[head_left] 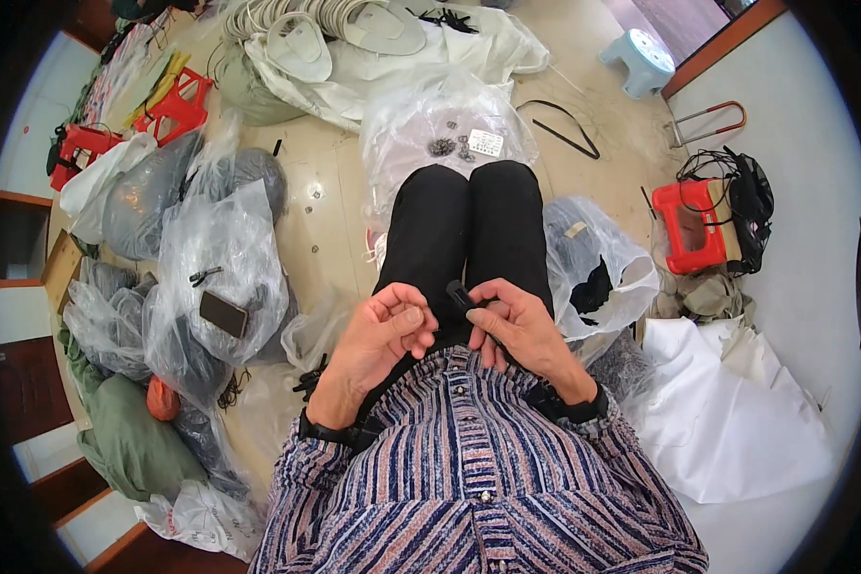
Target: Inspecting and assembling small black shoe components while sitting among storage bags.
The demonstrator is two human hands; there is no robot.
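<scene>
My right hand (513, 327) is above my lap, its thumb and fingers closed on a short black strap (460, 296). One blunt end of the strap sticks out toward my left hand; the rest is covered by the fingers. Facing it across a small gap, my left hand (389, 328) has curled fingers with the thumb laid against them. Whether anything small is pinched there is hidden. Beyond my knees, on clear plastic, are a dark cluster of small metal buckles (441, 147) and a white printed label (486, 143).
On my left are plastic-wrapped bundles (222, 239) with a phone (224, 314) on top. An open plastic bag (598, 268) of dark pieces stands by my right knee. Farther right is a red stool (689, 228); a blue stool (639, 62) stands beyond. A black strip (569, 134) lies on the floor.
</scene>
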